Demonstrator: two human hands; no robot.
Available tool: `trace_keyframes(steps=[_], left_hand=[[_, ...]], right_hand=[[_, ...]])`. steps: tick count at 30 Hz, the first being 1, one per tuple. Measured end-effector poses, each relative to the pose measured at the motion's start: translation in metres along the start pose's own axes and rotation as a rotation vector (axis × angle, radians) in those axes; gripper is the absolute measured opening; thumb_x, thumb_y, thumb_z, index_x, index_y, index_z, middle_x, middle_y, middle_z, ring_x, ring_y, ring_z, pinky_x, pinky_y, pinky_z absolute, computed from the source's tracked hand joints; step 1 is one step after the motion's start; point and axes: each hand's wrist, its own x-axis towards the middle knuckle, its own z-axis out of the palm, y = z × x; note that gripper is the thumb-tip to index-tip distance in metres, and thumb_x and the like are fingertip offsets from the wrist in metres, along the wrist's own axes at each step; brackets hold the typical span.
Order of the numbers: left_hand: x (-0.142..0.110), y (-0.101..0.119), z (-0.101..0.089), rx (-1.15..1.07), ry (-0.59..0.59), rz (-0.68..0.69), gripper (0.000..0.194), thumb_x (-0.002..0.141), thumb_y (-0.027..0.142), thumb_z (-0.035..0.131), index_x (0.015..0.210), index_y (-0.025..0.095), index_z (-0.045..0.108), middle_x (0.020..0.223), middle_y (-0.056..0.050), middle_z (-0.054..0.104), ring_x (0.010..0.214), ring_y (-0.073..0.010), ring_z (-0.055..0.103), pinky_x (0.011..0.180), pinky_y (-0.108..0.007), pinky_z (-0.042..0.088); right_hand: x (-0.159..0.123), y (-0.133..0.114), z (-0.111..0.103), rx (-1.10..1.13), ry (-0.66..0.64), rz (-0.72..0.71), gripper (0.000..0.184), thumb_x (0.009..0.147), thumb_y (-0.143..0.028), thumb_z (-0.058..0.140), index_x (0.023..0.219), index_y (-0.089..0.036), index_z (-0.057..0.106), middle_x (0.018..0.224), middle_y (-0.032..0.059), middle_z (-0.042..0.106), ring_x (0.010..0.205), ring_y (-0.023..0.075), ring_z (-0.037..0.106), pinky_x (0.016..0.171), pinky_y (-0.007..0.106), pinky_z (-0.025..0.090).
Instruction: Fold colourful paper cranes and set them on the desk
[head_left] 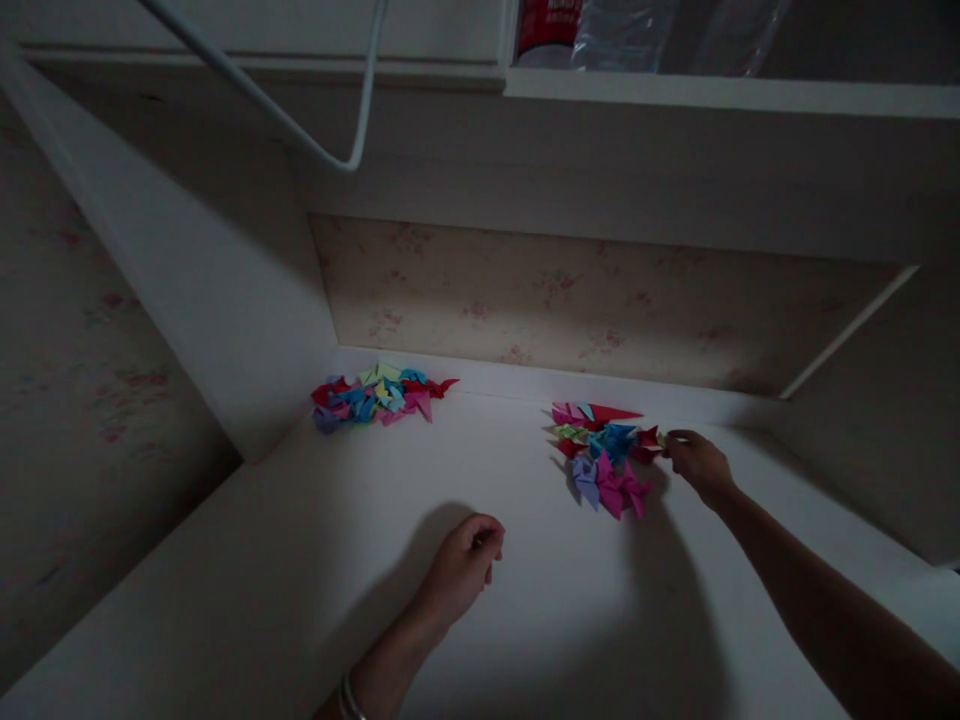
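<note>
My right hand (699, 465) is at the right end of a group of folded paper cranes (619, 442) in pink, red, blue, purple and yellow-green. Its fingers pinch a small yellow-green paper crane (661, 440) beside a dark red one. Nearer to me, my left hand (465, 560) hovers over the white desktop, its fingers curled into a loose fist with nothing visible in them. At the back left lies a second, tightly packed heap of colourful paper cranes (375, 396), apart from both hands.
The white desktop (480, 460) ends at a back wall with floral wallpaper (480, 295), between side panels. Overhead, a shelf (735, 92) bears a red container (549, 30) and clear plastic packaging (626, 35). A white cable (300, 130) hangs down at the upper left.
</note>
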Motion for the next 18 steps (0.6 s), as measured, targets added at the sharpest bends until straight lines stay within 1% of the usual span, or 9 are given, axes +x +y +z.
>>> trace_keyframes(steps=[2, 4, 6, 7, 9, 11, 14, 16, 18], left_hand=[[-0.001, 0.000, 0.000, 0.004, -0.004, 0.007, 0.020, 0.079, 0.034, 0.049, 0.085, 0.017, 0.057, 0.069, 0.002, 0.053, 0.047, -0.0069, 0.044, 0.042, -0.020, 0.030], [-0.002, 0.000, 0.001, 0.002, -0.006, -0.003, 0.019, 0.079, 0.033, 0.049, 0.085, 0.017, 0.058, 0.069, 0.002, 0.054, 0.048, -0.0068, 0.044, 0.043, -0.020, 0.030], [-0.002, 0.000, 0.001, -0.011, -0.004, -0.011, 0.020, 0.079, 0.033, 0.050, 0.085, 0.017, 0.058, 0.070, 0.002, 0.054, 0.047, -0.0065, 0.044, 0.043, -0.019, 0.030], [-0.001, 0.000, 0.001, -0.021, -0.003, -0.015, 0.020, 0.078, 0.034, 0.051, 0.086, 0.017, 0.058, 0.070, 0.002, 0.054, 0.047, -0.0064, 0.043, 0.042, -0.019, 0.029], [0.000, -0.001, 0.000, -0.040, -0.003, -0.020, 0.021, 0.078, 0.035, 0.051, 0.086, 0.017, 0.057, 0.069, 0.003, 0.053, 0.045, -0.0060, 0.043, 0.041, -0.019, 0.029], [0.002, -0.002, -0.002, -0.051, -0.008, -0.028, 0.021, 0.077, 0.036, 0.051, 0.085, 0.017, 0.057, 0.069, 0.003, 0.053, 0.044, -0.0057, 0.043, 0.040, -0.019, 0.028], [0.004, -0.002, -0.005, -0.067, -0.019, -0.045, 0.020, 0.078, 0.035, 0.051, 0.086, 0.017, 0.056, 0.070, 0.003, 0.053, 0.042, -0.0058, 0.043, 0.039, -0.019, 0.029], [0.005, -0.003, -0.006, -0.058, -0.010, -0.059, 0.019, 0.078, 0.034, 0.050, 0.086, 0.018, 0.057, 0.068, 0.003, 0.052, 0.042, -0.0065, 0.042, 0.039, -0.020, 0.029], [0.006, -0.005, -0.007, -0.023, 0.010, -0.057, 0.018, 0.080, 0.034, 0.050, 0.085, 0.018, 0.058, 0.064, 0.003, 0.051, 0.044, -0.0076, 0.042, 0.041, -0.020, 0.029]], right_hand=[[-0.001, -0.018, -0.003, -0.028, -0.022, 0.004, 0.034, 0.079, -0.037, 0.050, 0.099, -0.016, 0.068, 0.078, 0.0114, 0.072, 0.062, 0.0230, 0.062, 0.060, 0.032, 0.043], [-0.006, -0.047, 0.001, -0.008, -0.052, -0.033, 0.035, 0.081, -0.038, 0.048, 0.103, -0.017, 0.067, 0.080, 0.0104, 0.072, 0.065, 0.0225, 0.063, 0.061, 0.031, 0.042], [-0.016, -0.083, 0.013, 0.033, -0.111, -0.132, 0.033, 0.082, -0.039, 0.049, 0.100, -0.019, 0.068, 0.079, 0.0085, 0.071, 0.069, 0.0220, 0.063, 0.063, 0.030, 0.042], [-0.023, -0.103, 0.022, 0.060, -0.146, -0.219, 0.029, 0.081, -0.037, 0.051, 0.096, -0.020, 0.069, 0.082, 0.0076, 0.071, 0.074, 0.0216, 0.063, 0.067, 0.030, 0.043], [-0.038, -0.143, 0.047, 0.171, -0.305, -0.334, 0.021, 0.079, -0.034, 0.056, 0.089, -0.022, 0.070, 0.085, 0.0058, 0.071, 0.077, 0.0211, 0.062, 0.069, 0.029, 0.043], [-0.053, -0.181, 0.080, 0.350, -0.473, -0.365, 0.013, 0.074, -0.029, 0.062, 0.082, -0.023, 0.071, 0.081, 0.0050, 0.070, 0.075, 0.0210, 0.061, 0.071, 0.031, 0.043], [-0.071, -0.230, 0.133, 0.448, -0.563, -0.380, 0.008, 0.067, -0.023, 0.070, 0.074, -0.023, 0.072, 0.079, 0.0036, 0.070, 0.072, 0.0201, 0.061, 0.071, 0.031, 0.044], [-0.079, -0.257, 0.168, 0.531, -0.610, -0.371, 0.010, 0.063, -0.022, 0.072, 0.073, -0.021, 0.073, 0.078, 0.0047, 0.070, 0.068, 0.0203, 0.061, 0.067, 0.032, 0.044], [-0.083, -0.280, 0.198, 0.637, -0.650, -0.359, 0.013, 0.062, -0.024, 0.073, 0.075, -0.020, 0.073, 0.075, 0.0055, 0.070, 0.066, 0.0211, 0.061, 0.062, 0.031, 0.045]])
